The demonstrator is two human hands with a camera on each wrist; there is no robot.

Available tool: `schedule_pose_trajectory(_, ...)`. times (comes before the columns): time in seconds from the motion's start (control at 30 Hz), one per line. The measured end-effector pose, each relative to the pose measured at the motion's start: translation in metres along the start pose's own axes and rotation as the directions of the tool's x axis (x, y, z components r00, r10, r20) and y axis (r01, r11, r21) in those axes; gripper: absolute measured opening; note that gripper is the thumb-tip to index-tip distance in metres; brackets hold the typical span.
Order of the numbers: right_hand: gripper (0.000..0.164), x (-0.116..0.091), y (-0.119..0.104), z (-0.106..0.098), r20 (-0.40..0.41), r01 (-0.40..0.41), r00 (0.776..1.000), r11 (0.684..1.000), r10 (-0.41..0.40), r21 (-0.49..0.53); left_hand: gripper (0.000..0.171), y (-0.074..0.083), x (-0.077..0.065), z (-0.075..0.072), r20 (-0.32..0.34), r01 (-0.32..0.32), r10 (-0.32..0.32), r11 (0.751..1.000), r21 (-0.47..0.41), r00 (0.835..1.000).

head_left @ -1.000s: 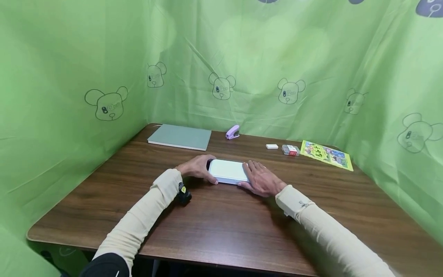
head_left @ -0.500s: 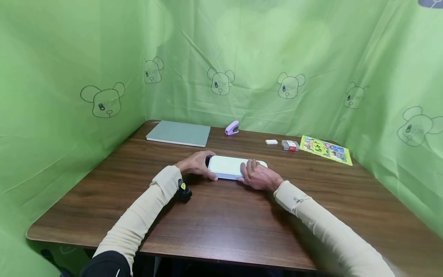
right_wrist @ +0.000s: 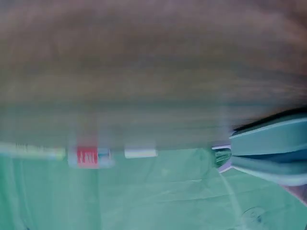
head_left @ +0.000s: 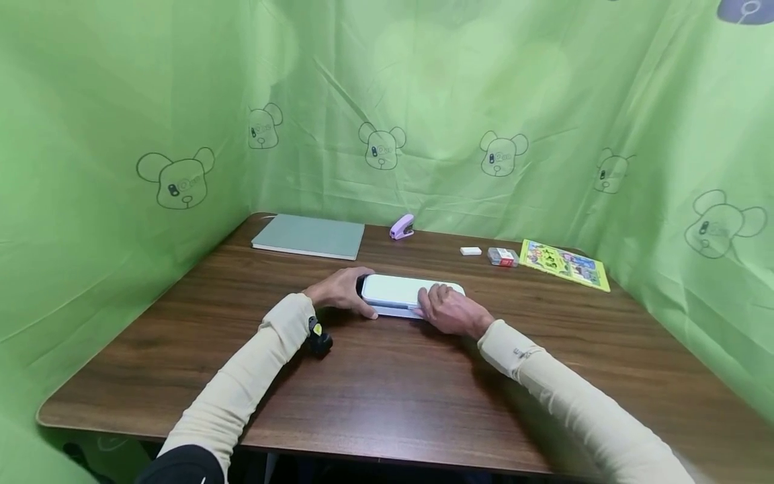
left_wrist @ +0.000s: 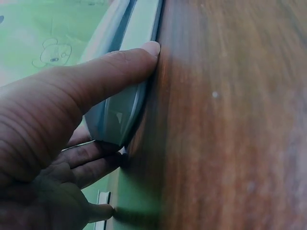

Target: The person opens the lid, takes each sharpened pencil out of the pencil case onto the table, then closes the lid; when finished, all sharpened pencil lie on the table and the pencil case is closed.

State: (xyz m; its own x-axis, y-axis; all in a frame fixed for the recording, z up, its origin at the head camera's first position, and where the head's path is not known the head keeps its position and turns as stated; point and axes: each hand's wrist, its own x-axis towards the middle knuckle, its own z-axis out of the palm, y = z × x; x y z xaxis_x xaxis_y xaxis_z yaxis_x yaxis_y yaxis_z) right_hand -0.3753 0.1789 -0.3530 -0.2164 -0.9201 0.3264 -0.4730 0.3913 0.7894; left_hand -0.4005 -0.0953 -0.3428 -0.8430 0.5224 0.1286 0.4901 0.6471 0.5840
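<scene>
Head view: the white case sits mid-table, long side facing the person. The left hand is wrapped round its left end, thumb on the near side. The right hand grips the right half with bent fingers on top, so it covers part of the lid. Along the back of the table, well apart from the case, you've got a grey-green book, a purple stapler, a small white block, a clear box with a red label and a yellow booklet. A green curtain hangs right behind them.

Left wrist view: thumb across the case's side, fingers round the end, so a proper hold. There's a dark band between the case's top and lower part.

Right wrist view: pretty blurry. The case pokes in from the right, stapler showing just past its corner. Can't tell the right hand's grip from here.
</scene>
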Motion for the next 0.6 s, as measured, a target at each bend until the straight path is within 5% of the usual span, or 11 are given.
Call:
schedule_pose_trajectory(0.27, 0.041, 0.005, 0.018, 0.001, -0.016, -0.178, 0.982, 0.952, 0.188, 0.249, 0.108, -0.003, -0.001, -0.001, -0.058, -0.016, 0.016, 1.0, -0.013, 0.998)
schedule_pose_trajectory(0.47, 0.032, 0.017, 0.032, 0.009, 0.025, -0.46, 0.876, 0.819, 0.481, 0.343, 0.108, -0.004, -0.001, 0.003, -0.114, -0.017, 0.005, 0.994, -0.108, 0.993)
schedule_pose_trajectory(0.6, 0.027, 0.023, 0.038, 0.014, 0.104, -0.559, 0.816, 0.729, 0.569, 0.395, 0.111, -0.007, 0.001, 0.007, -0.121, -0.01, -0.013, 0.983, -0.184, 0.993)
